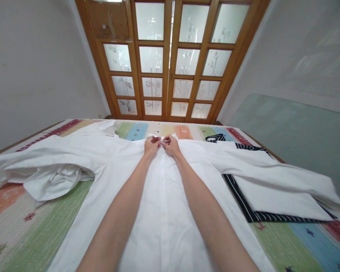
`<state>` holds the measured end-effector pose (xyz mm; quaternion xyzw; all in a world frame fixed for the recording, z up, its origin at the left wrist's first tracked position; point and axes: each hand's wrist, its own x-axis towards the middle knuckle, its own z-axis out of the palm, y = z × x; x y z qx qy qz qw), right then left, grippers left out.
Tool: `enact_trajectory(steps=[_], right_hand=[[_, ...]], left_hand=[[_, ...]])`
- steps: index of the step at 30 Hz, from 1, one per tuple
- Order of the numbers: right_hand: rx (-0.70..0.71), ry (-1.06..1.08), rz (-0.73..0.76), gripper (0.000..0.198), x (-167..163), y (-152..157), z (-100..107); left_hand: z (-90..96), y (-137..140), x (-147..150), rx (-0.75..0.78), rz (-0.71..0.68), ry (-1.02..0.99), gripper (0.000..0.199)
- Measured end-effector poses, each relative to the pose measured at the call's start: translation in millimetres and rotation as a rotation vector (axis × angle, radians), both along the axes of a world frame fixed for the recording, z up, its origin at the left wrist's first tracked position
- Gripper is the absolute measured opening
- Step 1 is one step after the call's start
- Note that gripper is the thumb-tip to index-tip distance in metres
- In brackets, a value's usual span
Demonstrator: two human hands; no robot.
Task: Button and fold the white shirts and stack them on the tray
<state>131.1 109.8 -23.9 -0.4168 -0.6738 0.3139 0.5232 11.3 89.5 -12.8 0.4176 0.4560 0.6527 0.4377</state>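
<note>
A white long-sleeved shirt lies spread out front side up, its sleeves stretched to both sides and its button strip running down the middle. At the top of the strip, by the collar, my left hand pinches the shirt's edge between thumb and fingers. Close beside it, my right hand pinches the other edge of the same opening. Both hands nearly touch. The small button they may be holding is hidden by the fingertips.
Crumpled white cloth lies under and beside the left sleeve. Folded white and black striped clothes lie partly under the right sleeve. A colourful striped cover is spread beneath. Wooden glass-paned doors stand behind; a pale glass panel leans at right.
</note>
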Motion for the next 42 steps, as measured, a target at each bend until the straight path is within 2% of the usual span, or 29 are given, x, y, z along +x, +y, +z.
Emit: enact_trajectory(steps=[7, 11, 17, 24, 29, 33, 35, 42], right_hand=[[0.036, -0.019, -0.107, 0.007, -1, -2, 3], [0.002, 0.020, -0.072, 0.010, -2, -2, 2], [0.059, 0.001, -0.035, 0.013, -2, -5, 4], [-0.011, 0.025, 0.017, 0.009, -2, -7, 4], [0.026, 0.050, -0.005, 0.010, -2, -4, 2], [0.032, 0.054, -0.028, 0.013, -1, -1, 1], [0.030, 0.065, -0.031, 0.014, -1, 0, 0], [-0.019, 0.082, -0.023, 0.018, -2, -1, -2]], left_hand=[[2.5, -1, -3, -0.029, 0.007, -0.037, 0.018], [3.6, -2, -3, -0.024, -0.001, -0.074, 0.019], [3.5, -5, -1, -0.036, -0.050, -0.046, 0.021], [5.4, -6, -3, -0.016, -0.046, -0.047, 0.022], [4.8, -6, -3, -0.048, -0.093, -0.030, 0.024], [4.2, -7, -4, -0.022, -0.041, -0.028, 0.036], [3.8, -9, -5, -0.016, -0.025, 0.016, 0.037], [4.4, -13, -9, 0.049, 0.104, 0.359, 0.009]])
